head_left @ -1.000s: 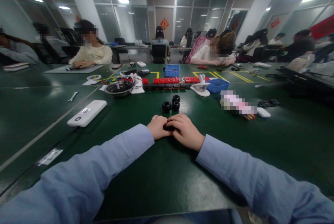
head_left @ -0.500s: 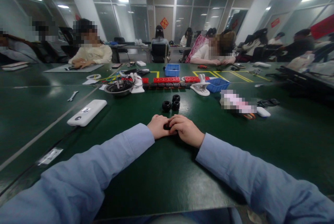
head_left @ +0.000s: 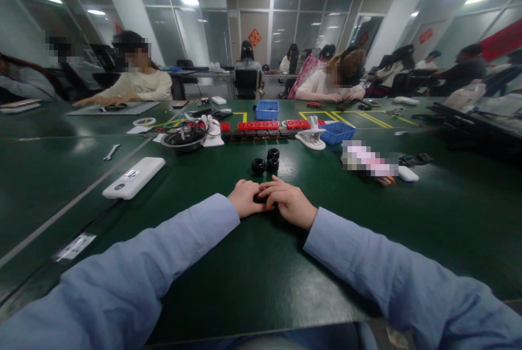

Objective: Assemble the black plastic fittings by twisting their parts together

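Observation:
My left hand [head_left: 244, 199] and my right hand [head_left: 289, 202] rest together on the green table [head_left: 253, 274], both in light blue sleeves. Their fingers are closed around a small black part [head_left: 260, 198] that shows only as a dark sliver between them. Just beyond the hands stand three black ring-shaped parts [head_left: 266, 164] in a tight group. The fingers of my right hand lie over those of the left.
A white power bank [head_left: 134, 177] lies to the left, a wrench [head_left: 111, 151] beyond it. Farther back are a metal bowl with cables [head_left: 183, 138], red strips [head_left: 259, 125], two blue bins [head_left: 338, 132] and a white clamp [head_left: 311, 135]. Other people sit at the far side.
The hands stay together on the black part; the fingers of my right hand have shifted slightly over the left. The view has dipped a little.

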Demonstrator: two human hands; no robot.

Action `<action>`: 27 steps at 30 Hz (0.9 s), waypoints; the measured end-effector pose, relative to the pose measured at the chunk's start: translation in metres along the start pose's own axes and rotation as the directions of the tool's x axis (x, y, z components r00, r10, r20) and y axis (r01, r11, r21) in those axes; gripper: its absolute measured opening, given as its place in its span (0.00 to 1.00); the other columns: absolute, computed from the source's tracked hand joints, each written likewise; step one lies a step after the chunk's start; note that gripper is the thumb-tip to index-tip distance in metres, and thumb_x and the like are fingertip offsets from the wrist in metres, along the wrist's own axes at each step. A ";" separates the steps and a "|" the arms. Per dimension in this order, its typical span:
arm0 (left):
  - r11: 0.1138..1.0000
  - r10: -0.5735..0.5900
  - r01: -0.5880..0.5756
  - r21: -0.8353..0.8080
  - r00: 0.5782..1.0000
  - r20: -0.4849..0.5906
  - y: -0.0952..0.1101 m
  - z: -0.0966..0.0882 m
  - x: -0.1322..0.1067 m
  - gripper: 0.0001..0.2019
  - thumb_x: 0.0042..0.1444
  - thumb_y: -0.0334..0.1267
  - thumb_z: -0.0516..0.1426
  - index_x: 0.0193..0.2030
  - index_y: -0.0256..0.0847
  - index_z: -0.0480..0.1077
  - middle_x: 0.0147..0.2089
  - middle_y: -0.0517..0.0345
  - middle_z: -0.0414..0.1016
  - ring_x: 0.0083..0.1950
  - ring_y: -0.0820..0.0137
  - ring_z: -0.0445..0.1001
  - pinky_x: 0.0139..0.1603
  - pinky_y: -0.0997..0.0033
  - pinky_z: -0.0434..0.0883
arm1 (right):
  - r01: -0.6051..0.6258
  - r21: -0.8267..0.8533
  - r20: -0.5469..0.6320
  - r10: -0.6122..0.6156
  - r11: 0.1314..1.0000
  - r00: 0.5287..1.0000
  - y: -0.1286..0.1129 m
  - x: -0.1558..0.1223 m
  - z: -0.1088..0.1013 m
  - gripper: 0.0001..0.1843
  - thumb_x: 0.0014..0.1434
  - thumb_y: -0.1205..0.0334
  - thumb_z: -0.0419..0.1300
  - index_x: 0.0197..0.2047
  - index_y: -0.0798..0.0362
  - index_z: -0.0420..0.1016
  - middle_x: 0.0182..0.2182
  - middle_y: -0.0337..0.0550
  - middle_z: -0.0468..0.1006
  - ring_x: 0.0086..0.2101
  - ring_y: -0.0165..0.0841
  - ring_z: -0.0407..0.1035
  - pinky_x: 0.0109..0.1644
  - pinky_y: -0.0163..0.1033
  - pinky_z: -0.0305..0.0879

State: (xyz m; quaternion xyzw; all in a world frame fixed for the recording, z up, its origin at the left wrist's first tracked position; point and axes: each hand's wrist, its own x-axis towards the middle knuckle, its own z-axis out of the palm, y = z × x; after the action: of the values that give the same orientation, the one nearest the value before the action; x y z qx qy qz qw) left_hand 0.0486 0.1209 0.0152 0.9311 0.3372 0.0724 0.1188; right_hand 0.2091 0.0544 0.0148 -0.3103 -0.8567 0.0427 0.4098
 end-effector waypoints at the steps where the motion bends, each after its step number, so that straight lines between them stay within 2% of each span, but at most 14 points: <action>1: 1.000 -0.002 0.002 -0.016 1.000 -0.004 0.000 0.000 0.000 0.19 0.50 0.54 0.58 0.40 0.41 0.72 0.43 0.55 0.74 0.47 0.61 0.70 0.52 0.59 0.59 | -0.001 -0.005 -0.006 0.001 1.000 1.000 -0.001 -0.001 0.000 0.16 0.52 0.79 0.47 0.25 0.54 0.70 0.37 0.41 0.77 0.47 0.32 0.68 0.60 0.49 0.56; 4: 1.000 -0.003 0.003 -0.020 1.000 0.005 0.001 -0.001 0.000 0.20 0.50 0.56 0.57 0.39 0.42 0.72 0.41 0.56 0.74 0.46 0.61 0.70 0.51 0.58 0.59 | 0.023 -0.075 -0.035 -0.026 0.997 0.999 -0.006 0.000 -0.003 0.16 0.51 0.78 0.46 0.31 0.53 0.72 0.40 0.41 0.77 0.50 0.35 0.66 0.61 0.52 0.53; 7: 1.000 0.010 -0.010 -0.003 1.000 0.010 0.001 -0.002 0.000 0.20 0.50 0.57 0.57 0.34 0.40 0.71 0.36 0.58 0.73 0.42 0.62 0.70 0.47 0.60 0.60 | -0.012 -0.154 -0.096 -0.003 0.988 0.995 -0.010 0.002 -0.009 0.16 0.47 0.75 0.48 0.36 0.54 0.72 0.39 0.43 0.76 0.46 0.37 0.65 0.57 0.51 0.56; 9: 1.000 0.022 -0.022 -0.009 1.000 -0.005 0.000 -0.002 -0.001 0.20 0.49 0.57 0.57 0.33 0.40 0.70 0.34 0.59 0.72 0.41 0.64 0.70 0.46 0.62 0.60 | -0.125 -0.200 -0.147 0.096 0.972 0.985 -0.012 0.004 -0.012 0.15 0.47 0.72 0.50 0.38 0.55 0.70 0.38 0.46 0.74 0.43 0.39 0.65 0.51 0.49 0.60; 12: 0.999 0.034 -0.035 -0.017 0.999 -0.014 0.000 -0.002 -0.001 0.19 0.49 0.57 0.57 0.32 0.40 0.69 0.33 0.60 0.71 0.40 0.65 0.69 0.45 0.63 0.60 | -0.338 -0.271 -0.186 0.295 0.901 0.937 -0.011 0.007 -0.015 0.12 0.51 0.65 0.53 0.40 0.56 0.69 0.37 0.48 0.72 0.40 0.40 0.65 0.46 0.46 0.61; 15: 0.999 0.030 -0.031 -0.023 0.999 -0.015 0.001 -0.003 -0.002 0.19 0.49 0.56 0.57 0.32 0.40 0.70 0.32 0.60 0.71 0.40 0.65 0.69 0.46 0.63 0.60 | -0.453 -0.320 -0.177 0.418 0.832 0.891 -0.009 0.008 -0.013 0.16 0.53 0.55 0.57 0.42 0.56 0.68 0.37 0.48 0.71 0.40 0.40 0.65 0.44 0.44 0.60; 18: 0.999 0.027 -0.027 -0.021 1.000 -0.016 0.001 -0.003 -0.002 0.17 0.49 0.55 0.57 0.33 0.41 0.70 0.33 0.59 0.72 0.41 0.64 0.70 0.47 0.62 0.60 | -0.502 -0.373 -0.161 0.479 0.780 0.863 -0.010 0.010 -0.011 0.24 0.50 0.47 0.61 0.44 0.55 0.67 0.37 0.47 0.71 0.39 0.39 0.65 0.42 0.43 0.59; 22: 0.999 0.034 -0.034 0.001 0.999 -0.010 0.001 -0.002 -0.001 0.16 0.50 0.54 0.57 0.33 0.42 0.71 0.35 0.58 0.74 0.43 0.62 0.70 0.47 0.62 0.60 | -0.570 -0.430 -0.153 0.566 0.700 0.810 -0.014 0.014 -0.007 0.32 0.44 0.42 0.65 0.45 0.56 0.66 0.37 0.47 0.71 0.38 0.39 0.65 0.41 0.43 0.58; 24: 0.999 0.033 -0.033 0.013 0.999 -0.013 0.001 -0.002 -0.001 0.16 0.50 0.53 0.57 0.34 0.42 0.71 0.35 0.58 0.74 0.43 0.62 0.71 0.47 0.62 0.61 | -0.583 -0.444 -0.135 0.592 0.680 0.795 -0.015 0.016 -0.005 0.33 0.43 0.41 0.65 0.44 0.57 0.66 0.37 0.47 0.71 0.38 0.40 0.65 0.40 0.43 0.58; 27: 0.999 0.034 -0.034 0.018 0.999 -0.011 0.001 -0.002 0.000 0.15 0.49 0.51 0.57 0.34 0.41 0.71 0.36 0.57 0.74 0.42 0.62 0.71 0.46 0.62 0.61 | -0.563 -0.462 -0.094 0.593 0.685 0.800 -0.017 0.016 -0.003 0.27 0.45 0.44 0.65 0.40 0.55 0.67 0.36 0.46 0.71 0.38 0.39 0.65 0.40 0.42 0.58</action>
State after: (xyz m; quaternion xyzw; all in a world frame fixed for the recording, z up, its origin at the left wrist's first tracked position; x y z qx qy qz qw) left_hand 0.0485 0.1200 0.0172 0.9374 0.3224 0.0766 0.1074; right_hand 0.1952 0.0497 0.0328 -0.6520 -0.7113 -0.0285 0.2609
